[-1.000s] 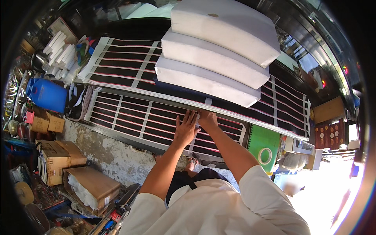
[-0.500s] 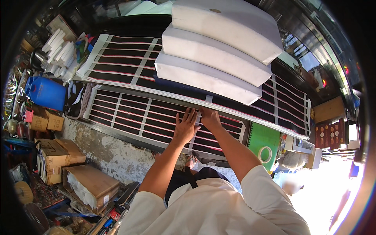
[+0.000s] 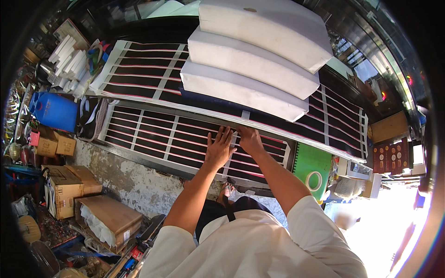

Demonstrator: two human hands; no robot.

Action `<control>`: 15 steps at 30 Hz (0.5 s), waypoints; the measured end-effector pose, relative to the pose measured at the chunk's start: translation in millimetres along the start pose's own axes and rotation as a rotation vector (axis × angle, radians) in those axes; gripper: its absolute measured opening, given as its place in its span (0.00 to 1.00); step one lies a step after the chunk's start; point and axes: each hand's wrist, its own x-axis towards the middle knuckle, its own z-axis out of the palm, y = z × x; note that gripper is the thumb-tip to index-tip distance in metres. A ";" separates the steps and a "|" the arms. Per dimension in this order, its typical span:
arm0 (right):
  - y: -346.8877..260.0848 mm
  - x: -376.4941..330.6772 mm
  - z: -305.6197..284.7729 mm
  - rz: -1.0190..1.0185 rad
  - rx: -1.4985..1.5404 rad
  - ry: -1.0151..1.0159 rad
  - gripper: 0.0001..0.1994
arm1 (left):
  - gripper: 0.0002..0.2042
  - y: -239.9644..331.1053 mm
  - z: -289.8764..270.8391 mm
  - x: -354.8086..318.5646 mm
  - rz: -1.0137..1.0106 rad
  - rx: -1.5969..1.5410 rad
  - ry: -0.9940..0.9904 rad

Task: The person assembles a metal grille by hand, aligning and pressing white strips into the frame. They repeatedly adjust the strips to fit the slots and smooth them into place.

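I had the striped sheet [image 3: 190, 138] at frame centre: looked like smooth paper, near-matt. White stack [image 3: 252, 58], upper centre, was matt and paper-like. Blue jug [image 3: 54, 111], left: smooth plastic, slight sheen. Box [image 3: 113, 214], lower left, was matt cardboard. Wall [image 3: 125, 173] looked rough, flaking. My shirt [image 3: 241, 248]: matt cloth.

Reaching forward, slightly downturned. Slants left forearm [image 3: 193, 197] away and to the right, right forearm [image 3: 281, 179] away and to the left, in a narrowing V. Lays left hand [image 3: 219, 149] palm down, with fingers outstretched, slightly parted, pointing away from the torso, and thumb out to the right. Holds right hand [image 3: 250, 140] just beside, a little farther forward, knuckles up, fingers bent and turned left. Right fingertips: too small to read.
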 end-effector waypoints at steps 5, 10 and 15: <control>1.8 -2.9 -3.3 -0.049 0.036 0.053 0.09 | 0.39 0.6 -0.9 0.3 0.005 -0.007 0.027; -1.1 -9.6 -7.1 0.003 0.054 0.042 0.08 | 0.38 1.3 -5.1 1.3 0.004 -0.012 -0.007; -22.7 -26.8 -16.2 0.168 0.044 0.193 0.08 | 0.38 1.4 -8.3 2.8 -0.005 0.000 -0.060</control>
